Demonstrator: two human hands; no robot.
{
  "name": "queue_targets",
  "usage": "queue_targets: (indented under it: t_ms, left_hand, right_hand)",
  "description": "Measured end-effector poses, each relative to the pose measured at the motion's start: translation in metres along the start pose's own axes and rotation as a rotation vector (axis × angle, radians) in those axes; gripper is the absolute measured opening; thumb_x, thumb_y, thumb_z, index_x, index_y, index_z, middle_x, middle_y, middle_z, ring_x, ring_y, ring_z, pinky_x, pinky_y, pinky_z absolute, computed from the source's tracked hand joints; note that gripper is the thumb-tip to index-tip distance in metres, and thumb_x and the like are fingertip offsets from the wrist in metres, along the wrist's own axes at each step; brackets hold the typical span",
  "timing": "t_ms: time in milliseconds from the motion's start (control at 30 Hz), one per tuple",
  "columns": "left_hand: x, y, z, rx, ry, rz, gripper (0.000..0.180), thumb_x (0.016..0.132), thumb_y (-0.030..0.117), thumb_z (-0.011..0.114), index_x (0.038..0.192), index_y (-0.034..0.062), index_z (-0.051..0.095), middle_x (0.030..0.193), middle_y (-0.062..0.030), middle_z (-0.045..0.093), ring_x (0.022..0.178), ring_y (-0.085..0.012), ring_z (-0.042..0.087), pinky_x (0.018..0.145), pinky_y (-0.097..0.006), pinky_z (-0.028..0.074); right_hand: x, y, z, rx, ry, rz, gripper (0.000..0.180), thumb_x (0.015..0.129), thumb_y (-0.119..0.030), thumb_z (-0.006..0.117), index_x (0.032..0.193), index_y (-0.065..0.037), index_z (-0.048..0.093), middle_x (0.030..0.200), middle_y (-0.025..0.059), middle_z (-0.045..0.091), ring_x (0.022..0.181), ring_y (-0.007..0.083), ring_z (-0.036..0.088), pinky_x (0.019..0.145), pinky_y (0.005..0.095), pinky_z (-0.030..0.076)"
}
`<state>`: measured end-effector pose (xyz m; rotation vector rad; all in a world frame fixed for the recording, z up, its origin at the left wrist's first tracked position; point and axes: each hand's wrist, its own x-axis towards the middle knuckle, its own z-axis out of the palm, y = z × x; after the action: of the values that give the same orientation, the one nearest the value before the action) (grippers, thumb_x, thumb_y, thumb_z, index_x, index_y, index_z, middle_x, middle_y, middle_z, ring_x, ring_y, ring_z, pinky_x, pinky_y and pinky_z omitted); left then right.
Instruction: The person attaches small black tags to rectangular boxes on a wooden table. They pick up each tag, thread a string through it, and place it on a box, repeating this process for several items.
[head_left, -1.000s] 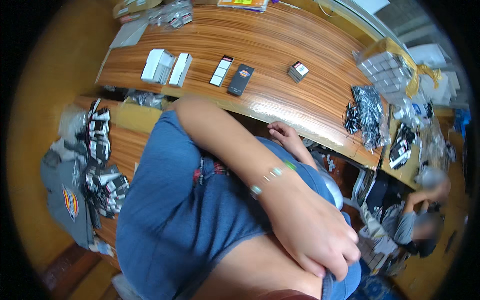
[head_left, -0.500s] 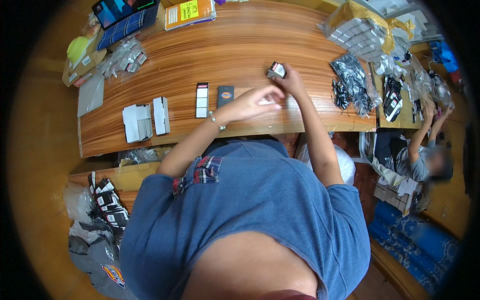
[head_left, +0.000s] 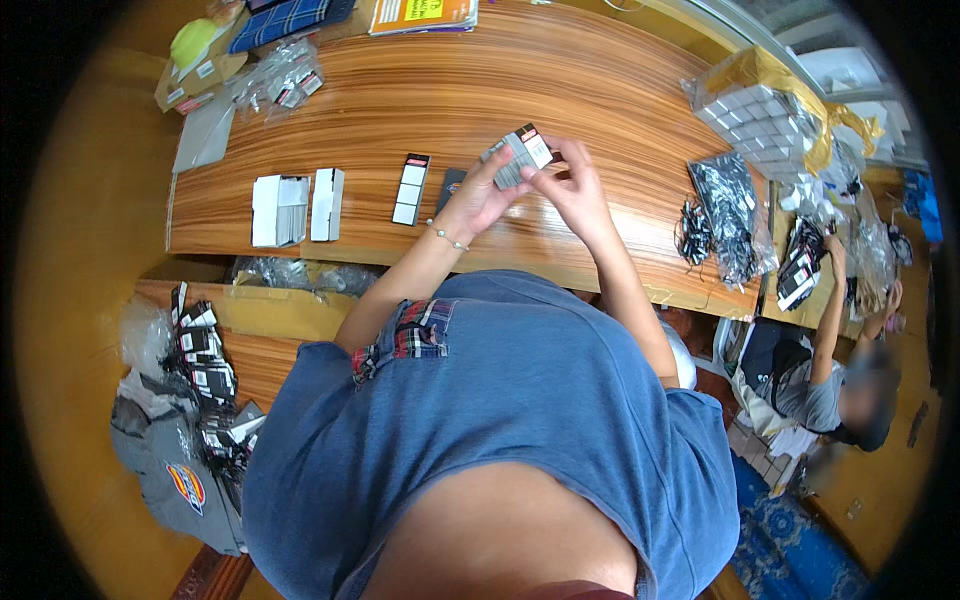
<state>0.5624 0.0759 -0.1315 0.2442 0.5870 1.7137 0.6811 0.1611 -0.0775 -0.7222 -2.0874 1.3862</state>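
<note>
Above the middle of the table, my left hand [head_left: 484,200] is closed around a thick stack of tags [head_left: 518,158], grey along the edges with a black-and-white top face. My right hand [head_left: 577,195] pinches the stack's right side, its thumb on the lower edge and its fingers curled behind. Partly covered by my left hand, a dark tag [head_left: 453,181] lies on the table. To its left is a long black tag with white panels [head_left: 410,190]. Further left stand an open white box packed with cards [head_left: 281,212] and a narrow white box part [head_left: 327,206].
Across the wooden table [head_left: 420,90], a clear bag of tags [head_left: 285,82] lies at the far left. On the right are a carton of small white boxes [head_left: 755,115], dark plastic-wrapped packs [head_left: 728,205] and black cords [head_left: 692,232]. A co-worker [head_left: 825,385] reaches over tags at the right.
The stack has passed from my right hand into my left, with both hands now on it and its labelled face turned up. The view has shifted slightly. The co-worker's arms have moved.
</note>
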Motion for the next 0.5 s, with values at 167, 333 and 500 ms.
queue_targets:
  t_ms: [167, 333, 500]
  left_hand:
    - [-0.005, 0.016, 0.000, 0.114, -0.034, 0.075, 0.050, 0.076, 0.024, 0.070, 0.117, 0.0103, 0.043, 0.111, -0.0052, 0.053, 0.105, -0.0179, 0.053, 0.092, -0.034, 0.046]
    - [0.004, 0.013, 0.003, 0.203, -0.002, 0.100, 0.051, 0.072, 0.010, 0.072, 0.114, 0.0115, 0.042, 0.109, -0.0044, 0.052, 0.102, -0.0158, 0.052, 0.088, -0.032, 0.047]
    - [0.008, 0.007, 0.003, 0.408, 0.046, 0.160, 0.050, 0.071, 0.006, 0.072, 0.112, 0.0115, 0.044, 0.106, -0.0029, 0.052, 0.101, -0.0142, 0.051, 0.085, -0.029, 0.046]
  right_hand:
    - [0.007, -0.016, -0.014, -0.160, 0.026, -0.139, 0.015, 0.074, -0.010, 0.065, 0.085, 0.000, 0.063, 0.080, 0.0106, 0.058, 0.073, 0.0217, 0.055, 0.065, 0.0321, 0.044]
    - [0.011, -0.011, -0.016, -0.202, 0.032, -0.147, 0.011, 0.073, -0.010, 0.064, 0.078, -0.001, 0.063, 0.076, 0.0120, 0.059, 0.073, 0.0243, 0.056, 0.066, 0.0337, 0.045]
    - [0.012, 0.000, -0.020, -0.440, -0.016, -0.275, 0.011, 0.071, -0.011, 0.064, 0.078, -0.002, 0.063, 0.077, 0.0124, 0.060, 0.074, 0.0289, 0.058, 0.065, 0.0377, 0.047]
